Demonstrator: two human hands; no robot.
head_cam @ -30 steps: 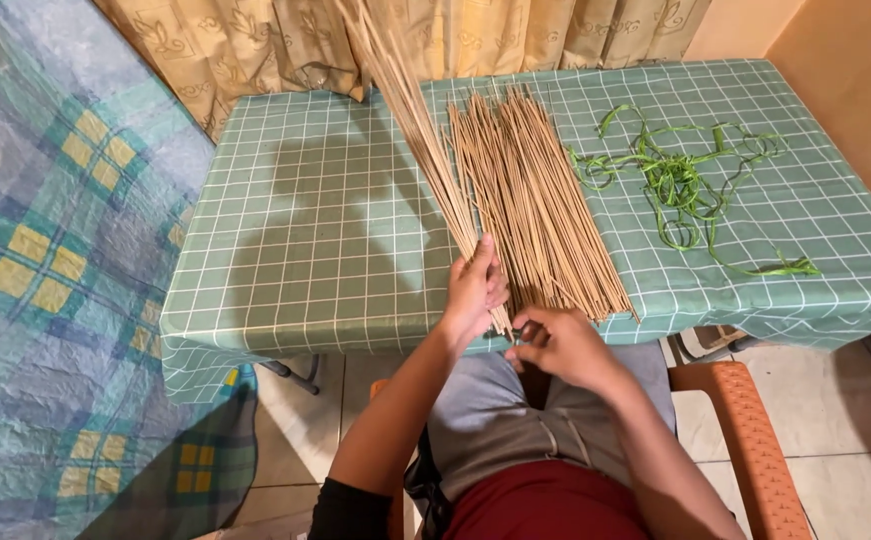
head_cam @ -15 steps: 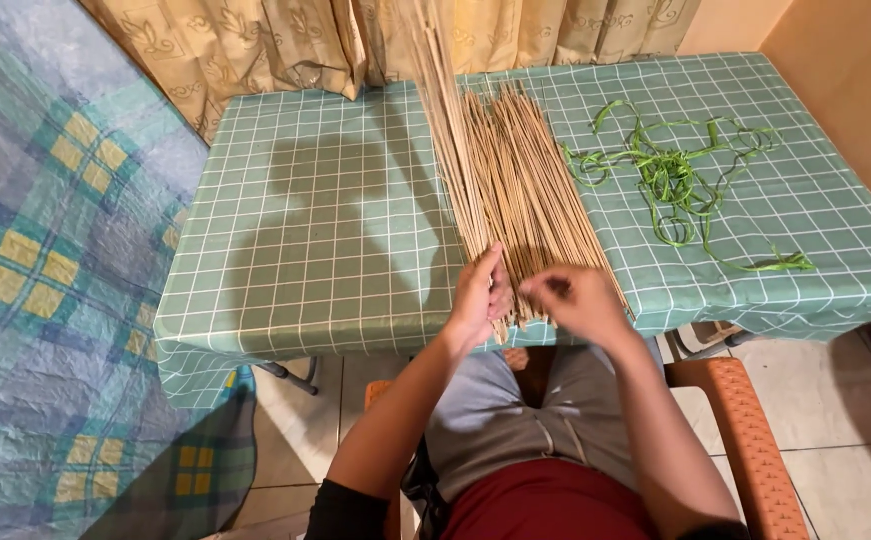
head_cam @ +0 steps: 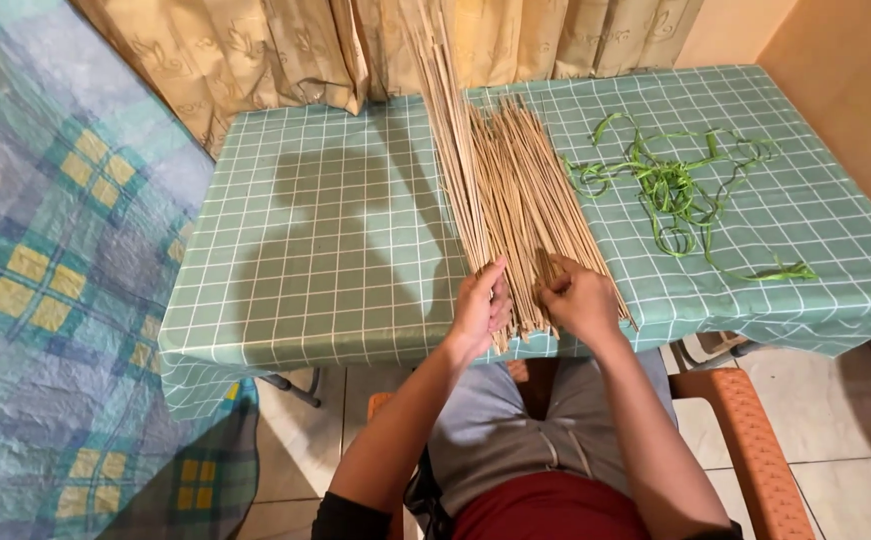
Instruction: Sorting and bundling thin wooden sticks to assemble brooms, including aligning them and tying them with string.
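A bundle of long, thin tan sticks (head_cam: 500,175) lies lengthwise on the table, its far ends reaching up past the curtain. My left hand (head_cam: 479,306) rests against the near left side of the bundle, fingers curled around several sticks. My right hand (head_cam: 576,296) lies on the near right side, fingers closed on the stick ends. The near ends of the sticks sit at the table's front edge between my hands.
The table wears a green checked cloth (head_cam: 325,240). Loose green strips (head_cam: 677,180) lie tangled on its right half. Beige curtains (head_cam: 255,50) hang behind. A patterned blue bedspread (head_cam: 45,300) fills the left side. I sit on an orange chair (head_cam: 745,440).
Both hands moved up from the table's front edge onto the near ends of the sticks. The long sticks held by the left hand swung closer to the bundle.
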